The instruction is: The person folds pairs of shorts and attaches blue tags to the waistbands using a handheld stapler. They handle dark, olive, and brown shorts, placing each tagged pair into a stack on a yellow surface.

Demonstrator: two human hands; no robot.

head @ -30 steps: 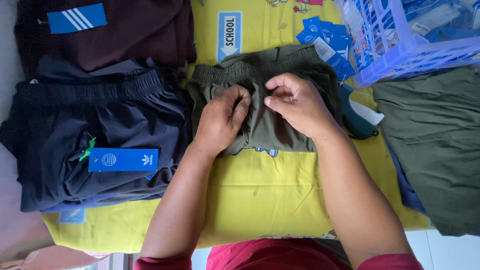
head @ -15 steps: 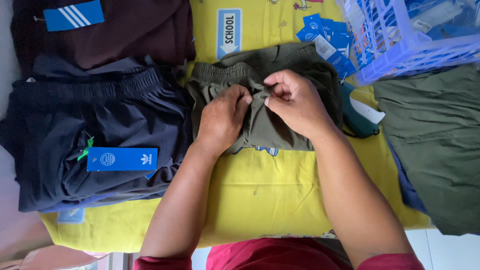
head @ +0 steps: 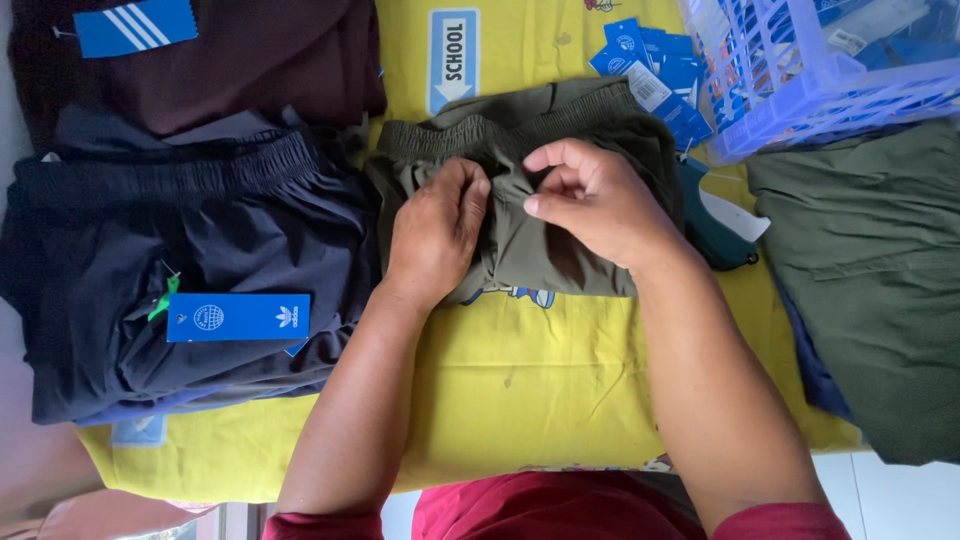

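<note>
A folded pair of olive-green shorts [head: 560, 255] with an elastic waistband lies on a yellow printed cloth [head: 520, 380] at the centre. My left hand [head: 435, 230] rests on its left half, fingers curled into the fabric near the waistband. My right hand [head: 590, 200] pinches a fold of the same fabric just right of the left hand, fingertips almost touching it. Both hands grip the olive shorts.
Dark navy shorts [head: 180, 260] with a blue hang tag [head: 238, 317] lie at left, a maroon garment [head: 250, 60] behind them. A blue plastic basket [head: 830, 70] stands at back right beside loose blue tags [head: 650, 60]. Another olive garment [head: 870, 270] lies at right.
Both hands have shifted slightly on the olive shorts; the right hand's fingers have lifted and pinch a fold nearer the waistband. The left hand stays pressed on the fabric.
</note>
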